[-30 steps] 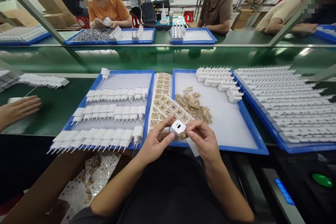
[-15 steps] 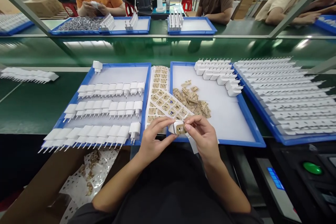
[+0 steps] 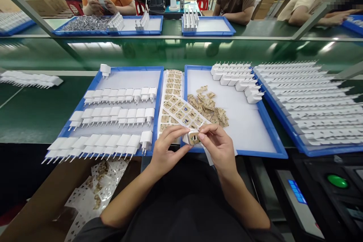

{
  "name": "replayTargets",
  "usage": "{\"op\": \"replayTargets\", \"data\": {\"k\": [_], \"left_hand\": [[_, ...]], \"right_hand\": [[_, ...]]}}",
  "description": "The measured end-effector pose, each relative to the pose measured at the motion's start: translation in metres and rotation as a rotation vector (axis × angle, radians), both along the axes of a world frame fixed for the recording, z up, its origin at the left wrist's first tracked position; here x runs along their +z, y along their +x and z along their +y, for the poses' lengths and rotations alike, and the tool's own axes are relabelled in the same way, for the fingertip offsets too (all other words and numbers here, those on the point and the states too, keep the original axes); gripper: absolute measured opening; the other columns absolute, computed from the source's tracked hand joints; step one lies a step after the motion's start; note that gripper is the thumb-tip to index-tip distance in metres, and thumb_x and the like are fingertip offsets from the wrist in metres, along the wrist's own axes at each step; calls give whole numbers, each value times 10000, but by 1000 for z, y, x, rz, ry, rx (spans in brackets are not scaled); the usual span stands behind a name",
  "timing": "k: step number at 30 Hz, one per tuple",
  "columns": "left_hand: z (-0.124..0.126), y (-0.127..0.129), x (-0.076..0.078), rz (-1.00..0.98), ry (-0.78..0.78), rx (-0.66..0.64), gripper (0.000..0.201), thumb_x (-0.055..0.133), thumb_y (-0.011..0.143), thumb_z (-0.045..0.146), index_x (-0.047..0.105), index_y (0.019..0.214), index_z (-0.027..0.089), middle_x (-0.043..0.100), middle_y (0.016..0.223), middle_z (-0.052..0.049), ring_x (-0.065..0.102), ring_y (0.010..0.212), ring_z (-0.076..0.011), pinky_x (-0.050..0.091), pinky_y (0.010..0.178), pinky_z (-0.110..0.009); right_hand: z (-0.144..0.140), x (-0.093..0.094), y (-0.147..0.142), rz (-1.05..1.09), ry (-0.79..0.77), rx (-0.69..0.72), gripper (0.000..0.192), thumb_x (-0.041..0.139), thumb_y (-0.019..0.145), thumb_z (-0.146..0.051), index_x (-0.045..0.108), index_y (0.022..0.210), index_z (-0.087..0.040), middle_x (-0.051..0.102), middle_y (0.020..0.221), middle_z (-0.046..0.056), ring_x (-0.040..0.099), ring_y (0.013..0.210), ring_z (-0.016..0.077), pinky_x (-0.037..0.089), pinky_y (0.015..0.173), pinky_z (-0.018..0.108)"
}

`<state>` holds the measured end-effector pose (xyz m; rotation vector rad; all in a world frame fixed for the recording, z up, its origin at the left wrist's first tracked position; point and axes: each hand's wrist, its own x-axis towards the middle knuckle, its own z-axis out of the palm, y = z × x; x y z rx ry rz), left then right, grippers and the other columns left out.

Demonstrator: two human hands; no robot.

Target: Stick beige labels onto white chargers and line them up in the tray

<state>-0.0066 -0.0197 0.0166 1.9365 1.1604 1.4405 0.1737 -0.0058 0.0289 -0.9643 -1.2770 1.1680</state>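
I'm looking down on a green assembly-line worktop (image 3: 34, 113) with co-workers seated across it. In front of me sit two blue trays: the left tray (image 3: 159, 94) holds three rows of white plug adapters (image 3: 113, 115), the right tray (image 3: 263, 121) a pile of tan stickers (image 3: 208, 107). Between them lies a sticker sheet (image 3: 173, 94). My left hand (image 3: 166, 151) pinches one white adapter (image 3: 192, 137) at the near tray edge, fingers closed around its side. My right hand (image 3: 217, 147) presses a tan sticker onto its face with thumb and forefinger. I judge the sticker-applying step underway; next calls for smoothing it flat.
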Motion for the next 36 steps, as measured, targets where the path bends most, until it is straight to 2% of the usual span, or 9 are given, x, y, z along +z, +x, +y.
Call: {"op": "replayTargets", "data": {"k": [6, 9, 12, 14, 17, 21, 31, 36], "left_hand": [[0, 1, 3, 36, 45, 28, 366, 752, 877, 218, 658, 1228, 258, 702, 1138, -77, 679, 1080, -221, 580, 942, -375], [0, 1, 3, 53, 75, 39, 357, 747, 881, 214, 655, 1224, 254, 706, 1120, -72, 682, 1059, -214, 582, 932, -371], [0, 1, 1, 56, 100, 68, 335, 748, 879, 223, 654, 1200, 249, 710, 1095, -69, 689, 1033, -217, 584, 920, -378], [0, 1, -2, 47, 102, 84, 325, 754, 870, 223, 654, 1179, 244, 710, 1082, -68, 691, 1022, -220, 585, 910, -379], [1, 2, -6, 27, 102, 84, 341, 762, 853, 187, 641, 1167, 246, 698, 1089, -65, 682, 1038, -218, 578, 915, -379], [4, 5, -9, 34, 142, 71, 379, 761, 840, 125, 626, 1172, 248, 680, 1110, -63, 665, 1074, -214, 564, 946, -384], [10, 10, -11, 96, 295, 94, 351, 733, 863, 120, 607, 1152, 273, 699, 1064, -42, 679, 1059, -216, 585, 931, -409], [8, 6, -15, 34, 188, 74, 352, 750, 857, 146, 614, 1162, 259, 695, 1097, -57, 681, 1071, -220, 581, 950, -411]], "right_hand": [[-3, -1, -3, -184, 124, -109, 57, 702, 915, -270, 649, 919, -251, 652, 868, 18, 628, 873, 194, 514, 808, 346], [-5, 3, -5, -342, 225, -167, 57, 690, 916, -246, 635, 912, -258, 644, 862, 23, 615, 851, 201, 513, 808, 375], [-5, 6, -5, -441, 276, -240, 174, 728, 878, -256, 626, 1019, -269, 634, 958, 43, 597, 883, 212, 527, 805, 389], [-2, 6, -3, -355, 189, -211, 210, 718, 885, -280, 611, 1065, -271, 615, 994, 41, 600, 909, 203, 546, 796, 363], [4, 5, 1, -169, 25, -49, 113, 660, 928, -292, 630, 1033, -261, 631, 987, 28, 631, 954, 188, 555, 852, 339], [10, 6, 1, -50, -43, 98, 141, 687, 903, -288, 676, 1042, -262, 663, 1074, 39, 643, 1025, 203, 558, 887, 345], [16, -1, -3, 52, -45, 92, 20, 703, 868, -274, 710, 883, -263, 690, 1001, 33, 639, 1067, 223, 550, 880, 348], [17, -3, 2, 55, -60, 151, 84, 689, 878, -262, 738, 946, -275, 703, 1055, 34, 640, 1113, 231, 546, 910, 361]]}}
